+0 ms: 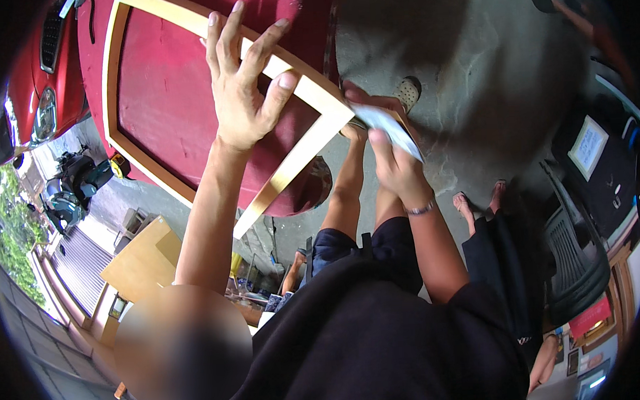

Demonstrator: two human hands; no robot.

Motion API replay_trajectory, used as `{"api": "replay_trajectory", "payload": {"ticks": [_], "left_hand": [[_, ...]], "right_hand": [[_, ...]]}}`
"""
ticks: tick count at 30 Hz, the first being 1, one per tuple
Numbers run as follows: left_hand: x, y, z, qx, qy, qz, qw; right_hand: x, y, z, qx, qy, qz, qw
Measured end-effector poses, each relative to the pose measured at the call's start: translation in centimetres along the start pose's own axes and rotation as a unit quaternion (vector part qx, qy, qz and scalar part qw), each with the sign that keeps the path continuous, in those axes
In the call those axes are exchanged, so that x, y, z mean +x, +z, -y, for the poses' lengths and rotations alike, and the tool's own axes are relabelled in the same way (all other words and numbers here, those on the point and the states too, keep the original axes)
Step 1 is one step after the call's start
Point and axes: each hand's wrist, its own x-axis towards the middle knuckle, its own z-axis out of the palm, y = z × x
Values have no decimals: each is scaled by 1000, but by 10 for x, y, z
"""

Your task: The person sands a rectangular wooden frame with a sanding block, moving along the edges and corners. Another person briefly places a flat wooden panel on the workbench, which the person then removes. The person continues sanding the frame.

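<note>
A light wooden frame (298,165) lies tilted across a table covered in dark red cloth (164,85), one corner jutting past its right edge. My left hand (242,97) rests on the frame's far bar with its fingers spread and thumb stretched out. At the jutting corner, my right hand (396,165) is closed around a thin whitish sheet (386,121), thumb on top. The sheet touches or nearly touches the outer edge of that corner; its underside and my other right fingers are partly hidden.
A yellow-and-black object (120,165) is at the table's left edge. Beyond it stand a scooter (69,191) and a red car (66,89). A pale board (142,259) is at lower left, a dark chair (572,262) at right. Other people stand nearby.
</note>
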Motion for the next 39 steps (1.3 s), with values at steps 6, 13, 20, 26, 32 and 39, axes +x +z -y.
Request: {"api": "replay_trajectory", "payload": {"ticks": [6,13,20,26,32,39], "left_hand": [[16,-29,-27,71,18,122,990],[-16,-26,-127,5,184,335,924],[22,-29,-114,128,43,266,954],[41,-14,-94,-10,-38,323,946],[50,-27,-97,66,-40,226,971],[9,-43,-144,1,212,360,909]], "right_hand": [[-36,-3,-57,-28,267,-197,943],[-32,-16,-40,119,267,-273,917],[-46,-16,-36,138,283,-276,908],[-55,-12,-29,102,322,-238,911],[-62,-10,-36,66,277,-233,930],[-60,12,-42,160,270,-281,907]]}}
